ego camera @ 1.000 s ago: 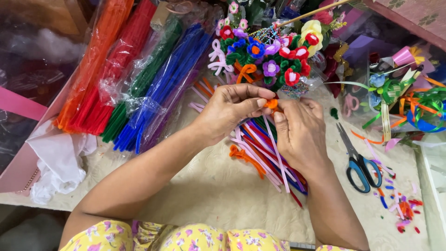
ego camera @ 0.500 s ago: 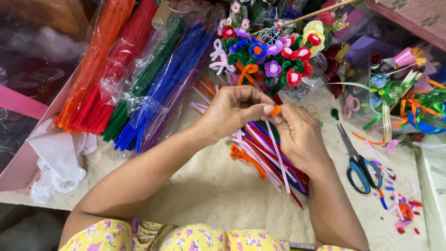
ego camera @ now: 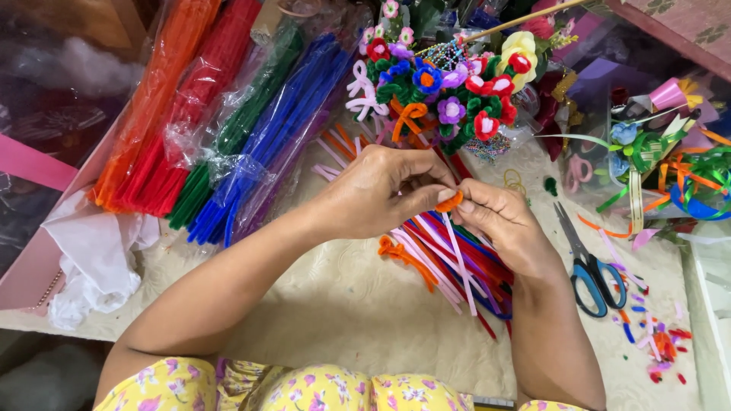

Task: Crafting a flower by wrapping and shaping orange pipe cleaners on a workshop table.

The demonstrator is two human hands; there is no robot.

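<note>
My left hand [ego camera: 381, 190] and my right hand [ego camera: 499, 224] meet over the table, both pinching a small orange pipe-cleaner piece [ego camera: 449, 202] at the fingertips. A pale pink pipe cleaner [ego camera: 461, 262] hangs down from that piece. Under my hands lies a loose pile of pipe cleaners [ego camera: 457, 259] in pink, red, blue and orange. Just beyond my hands stands a bouquet of pipe-cleaner flowers [ego camera: 449, 91] in many colours.
Bagged bundles of orange, red, green and blue pipe cleaners [ego camera: 221, 129] lie at the left. Blue-handled scissors [ego camera: 590, 266] rest right of my right hand, with cut scraps [ego camera: 655, 346] near them. Curled ribbons [ego camera: 670, 179] fill the far right. White fabric [ego camera: 95, 259] sits at left.
My hands have stayed almost in place. The fingertips have shifted slightly on the orange piece, which now shows as a small curved bit between them.
</note>
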